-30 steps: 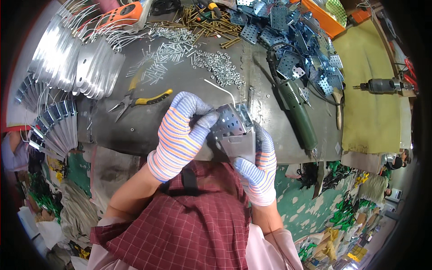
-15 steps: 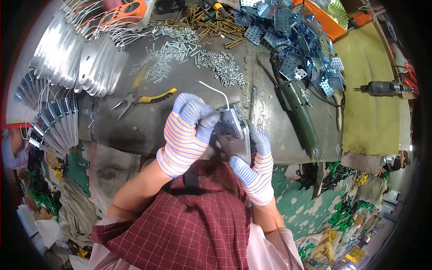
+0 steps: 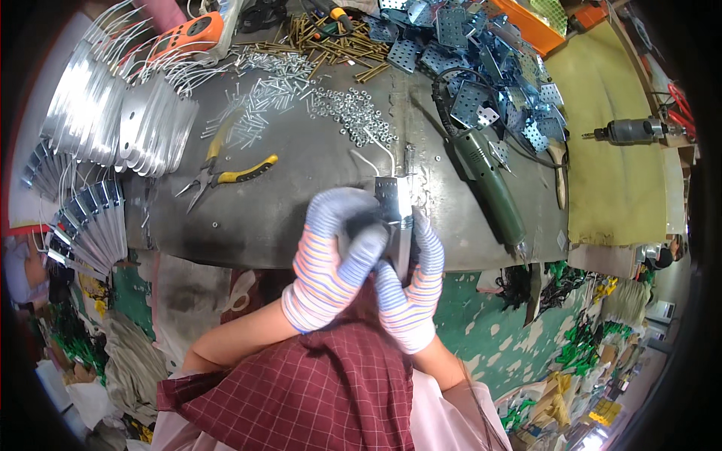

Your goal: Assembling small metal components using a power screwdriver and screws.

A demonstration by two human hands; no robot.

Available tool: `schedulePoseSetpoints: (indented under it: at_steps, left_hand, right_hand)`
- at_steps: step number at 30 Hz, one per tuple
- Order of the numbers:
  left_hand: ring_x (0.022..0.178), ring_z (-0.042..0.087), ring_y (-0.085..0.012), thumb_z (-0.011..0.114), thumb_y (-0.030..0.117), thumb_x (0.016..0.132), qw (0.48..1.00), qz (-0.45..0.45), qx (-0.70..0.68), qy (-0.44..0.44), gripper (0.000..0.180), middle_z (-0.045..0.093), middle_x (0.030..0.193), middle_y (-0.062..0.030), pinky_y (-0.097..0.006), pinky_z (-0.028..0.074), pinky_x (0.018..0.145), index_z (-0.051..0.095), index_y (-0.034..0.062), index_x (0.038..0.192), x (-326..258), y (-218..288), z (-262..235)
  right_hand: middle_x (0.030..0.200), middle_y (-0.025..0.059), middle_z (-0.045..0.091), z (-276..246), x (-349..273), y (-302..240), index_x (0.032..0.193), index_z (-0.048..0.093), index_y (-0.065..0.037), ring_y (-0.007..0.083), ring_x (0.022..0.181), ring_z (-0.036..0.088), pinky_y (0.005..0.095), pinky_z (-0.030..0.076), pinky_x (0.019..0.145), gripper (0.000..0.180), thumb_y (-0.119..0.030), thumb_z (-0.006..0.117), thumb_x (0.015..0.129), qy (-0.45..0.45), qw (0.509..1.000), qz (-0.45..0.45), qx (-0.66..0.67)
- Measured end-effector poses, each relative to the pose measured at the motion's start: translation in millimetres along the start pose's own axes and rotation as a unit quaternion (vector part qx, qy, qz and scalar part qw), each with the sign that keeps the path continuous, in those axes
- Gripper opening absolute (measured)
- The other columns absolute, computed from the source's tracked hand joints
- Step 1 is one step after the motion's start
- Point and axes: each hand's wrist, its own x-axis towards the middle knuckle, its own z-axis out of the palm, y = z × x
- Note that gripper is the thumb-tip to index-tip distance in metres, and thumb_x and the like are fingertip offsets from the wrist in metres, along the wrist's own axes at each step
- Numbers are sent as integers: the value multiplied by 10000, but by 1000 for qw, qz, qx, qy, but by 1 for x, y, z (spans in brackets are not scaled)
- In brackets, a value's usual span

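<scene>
Head view: metal assembly [image 3: 389, 197] over bench [image 3: 278, 214] edge, 2 white wires [image 3: 392, 161] atop
Right hand [image 3: 411, 289]: gripping it
Left hand [image 3: 338, 252]: curled alongside, blurred; cannot tell grip
Fitting: probably aligning; next calls for steadiness

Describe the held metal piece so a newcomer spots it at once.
Start at the dark worktable, near edge, mid-picture. There, between the left hand and right hand, is the metal piece. Unlike the stacked metal plates, it is gripped, white wires jutting out.
</scene>
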Motion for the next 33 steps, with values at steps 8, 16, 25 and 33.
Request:
schedulePoseSetpoints:
  at_steps: [8,16,25,33]
  left_hand:
    - [882,589,-327,671,75,805,972,146,170,-67,180,579,980,-156,-383,487,759,586,53,961,3,-23,-8]
    - [896,575,-283,634,71,844,970,152,178,-64,128,586,975,-149,-361,465,806,563,36,944,1,-26,-6]
    - [913,568,-268,606,53,854,970,152,177,-73,122,570,1018,-152,-354,458,830,555,33,963,3,-29,-10]
    - [946,563,-223,544,30,897,968,141,176,-112,155,526,1086,-156,-324,457,856,505,13,1046,-4,-34,-11]
  right_hand:
    - [972,189,613,-71,50,6,1115,610,-9,371,875,588,446,467,800,350,-183,625,812,45,905,-223,-358]
    - [1125,214,589,-136,91,26,1335,474,-61,371,962,596,411,480,846,587,-254,682,821,0,827,-20,-562]
    - [1056,70,658,-147,60,-24,1144,593,-93,257,1048,597,568,297,1072,401,-335,680,837,112,827,96,543]
    - [909,19,603,-94,19,23,948,597,-78,202,922,553,505,271,1083,362,-399,695,812,184,681,127,697]
